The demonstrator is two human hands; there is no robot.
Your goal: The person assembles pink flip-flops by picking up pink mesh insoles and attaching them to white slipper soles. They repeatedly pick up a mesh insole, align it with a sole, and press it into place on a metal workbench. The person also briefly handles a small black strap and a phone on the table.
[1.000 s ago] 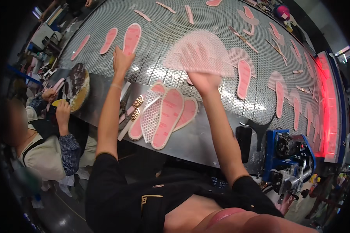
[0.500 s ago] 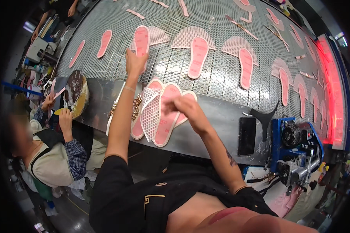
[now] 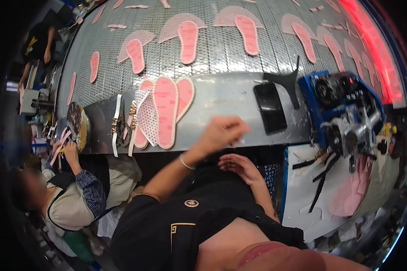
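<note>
My left hand (image 3: 221, 134) is over the front edge of the metal table, fingers curled and somewhat blurred; whether anything small is in them I cannot make out. Just below it, close to my body, my right hand (image 3: 239, 168) has its fingers stretched out and holds nothing. Left of both hands lies a small stack of pink insoles (image 3: 166, 115) with pale rims. A pale honeycomb mesh piece (image 3: 147, 118) lies over part of it. Beside the stack are white straps (image 3: 116, 119) and a strap with gold ornaments (image 3: 133, 115).
Beyond the table a metal mesh conveyor (image 3: 203, 72) carries pink insoles (image 3: 188, 43), several on mesh pieces. A black phone (image 3: 270, 107) and a blue-framed machine (image 3: 343, 108) are at the right, above a white board (image 3: 309, 189). A co-worker (image 3: 77, 194) handles pink strips at the left.
My left hand has let go of a pink insole, which now lies on the conveyor, and come back toward me. My right hand has left the insole stack and drawn in. The view has swung right.
</note>
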